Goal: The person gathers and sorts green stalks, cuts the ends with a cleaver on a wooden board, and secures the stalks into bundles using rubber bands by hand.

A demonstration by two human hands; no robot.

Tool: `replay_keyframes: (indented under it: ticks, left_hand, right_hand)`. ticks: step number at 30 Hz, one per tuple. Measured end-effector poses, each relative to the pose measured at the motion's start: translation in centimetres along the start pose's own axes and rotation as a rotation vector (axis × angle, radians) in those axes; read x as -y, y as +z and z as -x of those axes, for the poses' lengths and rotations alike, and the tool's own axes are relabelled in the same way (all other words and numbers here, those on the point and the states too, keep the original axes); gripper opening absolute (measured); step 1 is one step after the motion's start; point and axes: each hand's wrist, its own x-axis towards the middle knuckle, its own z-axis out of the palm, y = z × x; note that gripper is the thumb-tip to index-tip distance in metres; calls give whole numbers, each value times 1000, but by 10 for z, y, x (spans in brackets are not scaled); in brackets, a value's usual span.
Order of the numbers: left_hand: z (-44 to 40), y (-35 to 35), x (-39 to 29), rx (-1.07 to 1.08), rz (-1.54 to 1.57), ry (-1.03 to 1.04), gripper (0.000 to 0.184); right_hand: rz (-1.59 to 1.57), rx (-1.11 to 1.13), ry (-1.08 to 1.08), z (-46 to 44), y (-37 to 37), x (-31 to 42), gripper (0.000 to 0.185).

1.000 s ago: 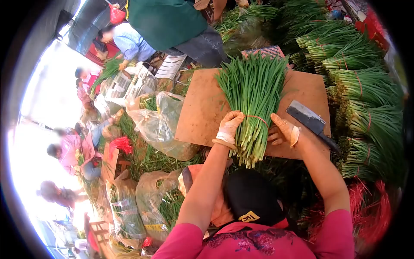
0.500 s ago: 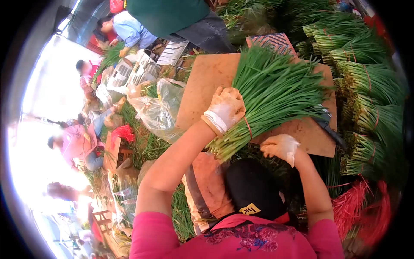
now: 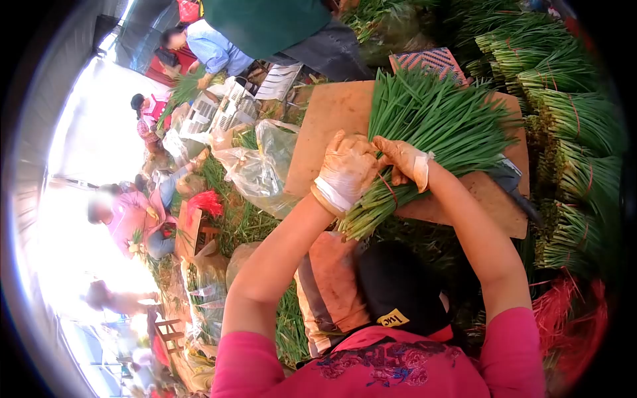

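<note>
A bundle of long green stalks (image 3: 438, 123) lies aslant on a brown board (image 3: 332, 119), its pale cut ends towards the lower left. A thin red tie (image 3: 389, 190) goes round it near those ends. My left hand (image 3: 350, 166), in a soiled pale glove, is closed at the bundle's left side by the tie. My right hand (image 3: 403, 158), gloved too, meets it over the stalks with thumb and finger pinched; what lies between them is too small to make out. A cleaver (image 3: 514, 189) rests at the board's right, partly under the leaves.
Tied bundles (image 3: 570, 132) are stacked along the right, with red strings (image 3: 556, 308) below them. A patterned seat (image 3: 431, 63) stands behind the board. Plastic bags (image 3: 262, 162) and white crates (image 3: 229, 109) are at the left. Several people work beyond, one in a blue shirt (image 3: 215, 46).
The bundle has turned from upright to slanting, its leaves now to the right over the cleaver. My right hand left the bundle, dropped below it, then rose to meet my left hand.
</note>
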Motion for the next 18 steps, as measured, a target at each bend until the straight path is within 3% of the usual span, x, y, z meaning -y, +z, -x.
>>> replay_keyframes:
  ticks: [3,4,8,11,14,18]
  left_hand:
    - [7,7,1,-7,94,-122,8]
    - [7,9,-1,-18,89,-133,8]
    - [-4,7,-5,-4,117,-140,8]
    - [-8,7,0,4,139,-142,9]
    - [-10,-27,-8,-146,291,-350,12]
    - [21,-33,-34,98,371,-174,12]
  right_hand:
    - [85,91,28,0,-10,-6,39]
    - [63,80,87,0,-10,-6,32]
    - [31,13,-22,-3,-12,-25,6]
    - [-14,-6,-80,-9,-11,-33,7]
    - [14,-24,-74,3,-4,-21,11]
    - [26,-11,-57,1,-1,-16,11]
